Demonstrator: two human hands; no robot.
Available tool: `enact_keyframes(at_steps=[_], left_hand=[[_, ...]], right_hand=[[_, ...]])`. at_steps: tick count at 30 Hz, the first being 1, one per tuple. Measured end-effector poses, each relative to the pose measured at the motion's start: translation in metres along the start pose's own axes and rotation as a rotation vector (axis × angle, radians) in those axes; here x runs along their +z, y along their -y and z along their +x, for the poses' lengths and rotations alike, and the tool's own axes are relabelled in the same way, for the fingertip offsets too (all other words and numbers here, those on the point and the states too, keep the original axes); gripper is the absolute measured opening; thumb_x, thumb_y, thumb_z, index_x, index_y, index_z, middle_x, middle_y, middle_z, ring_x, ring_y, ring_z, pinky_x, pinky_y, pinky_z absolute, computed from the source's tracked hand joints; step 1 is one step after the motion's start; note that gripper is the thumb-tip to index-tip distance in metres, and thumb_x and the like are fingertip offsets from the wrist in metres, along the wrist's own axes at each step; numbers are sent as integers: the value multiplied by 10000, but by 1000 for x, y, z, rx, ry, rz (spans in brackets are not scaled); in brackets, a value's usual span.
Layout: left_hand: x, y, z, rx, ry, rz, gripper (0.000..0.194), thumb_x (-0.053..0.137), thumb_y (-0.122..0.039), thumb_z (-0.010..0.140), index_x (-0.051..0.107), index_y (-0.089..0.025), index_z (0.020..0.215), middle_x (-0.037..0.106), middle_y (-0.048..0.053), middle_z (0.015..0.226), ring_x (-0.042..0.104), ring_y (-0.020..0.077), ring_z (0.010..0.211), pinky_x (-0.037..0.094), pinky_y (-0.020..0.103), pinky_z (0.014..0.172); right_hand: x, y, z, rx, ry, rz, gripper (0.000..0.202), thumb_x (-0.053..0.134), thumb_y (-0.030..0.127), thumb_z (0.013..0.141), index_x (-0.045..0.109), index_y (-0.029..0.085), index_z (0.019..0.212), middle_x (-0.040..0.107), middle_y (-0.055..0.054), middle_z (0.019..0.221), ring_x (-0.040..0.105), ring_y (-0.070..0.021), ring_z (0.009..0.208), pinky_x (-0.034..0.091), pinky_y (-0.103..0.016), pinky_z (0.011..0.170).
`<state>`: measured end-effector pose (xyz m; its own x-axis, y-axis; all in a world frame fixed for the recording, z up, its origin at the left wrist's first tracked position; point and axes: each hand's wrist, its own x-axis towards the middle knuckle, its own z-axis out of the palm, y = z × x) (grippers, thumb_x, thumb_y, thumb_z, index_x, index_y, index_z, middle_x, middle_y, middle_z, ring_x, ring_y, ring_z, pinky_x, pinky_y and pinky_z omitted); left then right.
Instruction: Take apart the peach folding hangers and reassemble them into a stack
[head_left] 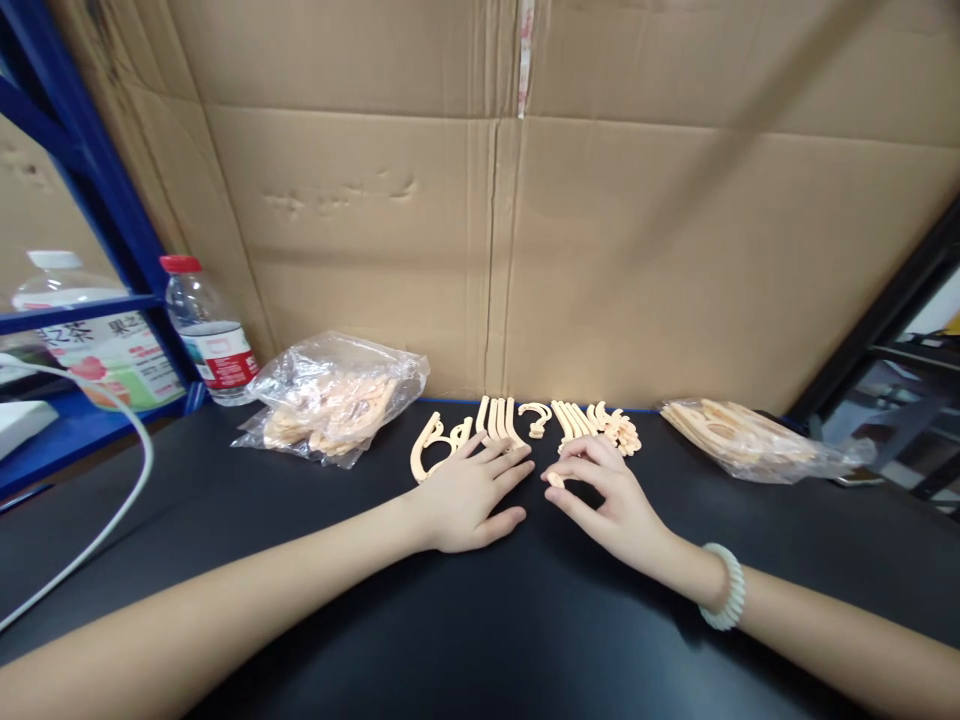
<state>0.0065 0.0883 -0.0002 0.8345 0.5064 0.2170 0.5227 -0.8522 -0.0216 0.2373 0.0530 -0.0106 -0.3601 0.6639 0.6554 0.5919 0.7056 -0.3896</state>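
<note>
Palm down, my left hand (474, 495) has its fingers spread low over the black table, and its fingertips reach the near ends of several straight wooden strips (496, 418). Just left of those fingers is a curved wooden piece (418, 458). My right hand (609, 500) pinches a small wooden piece (555, 480) between thumb and fingers, just above the table. Behind it are more slim wooden strips (571, 420) and a cluster of small rounded wooden pieces (619, 428). A hook-shaped wooden piece (535, 416) lies between the two sets of strips.
A clear bag of wooden parts (334, 400) stands at the back left, another bag (750, 440) at the right. A red-capped bottle (217, 345), a larger bottle (105, 340) and a white cable (139, 500) are on the left. A cardboard wall (375, 250) rises behind.
</note>
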Motion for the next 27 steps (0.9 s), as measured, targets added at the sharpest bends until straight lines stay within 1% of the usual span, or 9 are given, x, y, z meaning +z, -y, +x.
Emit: enact_keyframes(at_steps=[4, 9, 13, 16, 18, 20, 22, 24, 27], left_hand=[[-1, -2, -2, -8, -29, 12, 530, 423, -438, 954, 454, -159, 1404, 435, 158, 1486, 366, 353, 1382, 262, 599, 1093], [-3, -4, -3, -14, -43, 27, 473, 431, -405, 950, 503, -183, 1361, 469, 155, 1463, 396, 353, 1361, 283, 605, 1074], [-3, -5, -4, 13, -125, 43, 399, 472, -316, 918, 570, -167, 1275, 551, 160, 1375, 466, 338, 1297, 338, 559, 1053], [-3, -8, -5, 55, -193, 63, 319, 477, -246, 900, 612, -150, 1173, 628, 141, 1253, 533, 298, 1214, 355, 498, 1057], [-3, -9, -5, 88, -228, 72, 265, 475, -212, 895, 625, -152, 1105, 662, 122, 1169, 576, 266, 1138, 369, 460, 1053], [-3, -10, -5, 115, -254, 83, 226, 470, -191, 895, 627, -155, 1054, 678, 112, 1109, 603, 245, 1075, 387, 439, 1039], [-3, -10, -5, 125, -267, 102, 208, 460, -175, 899, 626, -153, 1022, 686, 108, 1060, 618, 234, 1032, 399, 433, 1027], [-3, -9, -5, 125, -272, 133, 202, 449, -165, 904, 626, -149, 1001, 692, 101, 1012, 628, 227, 993, 403, 433, 1023], [-3, -11, -5, 135, -272, 216, 185, 460, -153, 898, 631, -139, 969, 694, 95, 952, 635, 224, 942, 416, 428, 1011]], right_hand=[[-3, -14, 18, -15, -18, -116, 110, 591, 289, 934, 681, 231, 957, 600, -74, 1009, 532, -256, 1005, 411, -432, 897], [-1, -39, 55, 24, 71, -263, 124, 605, 279, 943, 700, 219, 997, 656, -66, 1031, 523, -246, 1021, 386, -410, 900], [10, -52, 74, 15, 147, -301, 119, 609, 258, 940, 710, 216, 988, 672, -65, 1017, 519, -253, 1060, 347, -430, 921], [17, -58, 77, 23, 182, -312, 128, 605, 242, 934, 720, 185, 925, 676, -79, 985, 536, -257, 1013, 355, -432, 891], [18, -62, 75, 29, 189, -301, 148, 590, 246, 940, 722, 184, 918, 679, -77, 968, 544, -254, 993, 365, -427, 880], [18, -65, 73, 27, 187, -275, 160, 572, 257, 947, 718, 197, 975, 676, -76, 998, 545, -255, 1015, 375, -427, 892], [16, -66, 70, 18, 179, -234, 192, 552, 263, 956, 693, 211, 1076, 668, -77, 1049, 545, -251, 1053, 388, -426, 918], [13, -64, 66, 10, 156, -187, 215, 535, 266, 963, 669, 210, 1122, 661, -81, 1075, 549, -244, 1068, 405, -421, 935], [6, -50, 56, 11, 97, -123, 187, 507, 251, 970, 672, 189, 1033, 662, -86, 1046, 571, -233, 1028, 437, -407, 923]])
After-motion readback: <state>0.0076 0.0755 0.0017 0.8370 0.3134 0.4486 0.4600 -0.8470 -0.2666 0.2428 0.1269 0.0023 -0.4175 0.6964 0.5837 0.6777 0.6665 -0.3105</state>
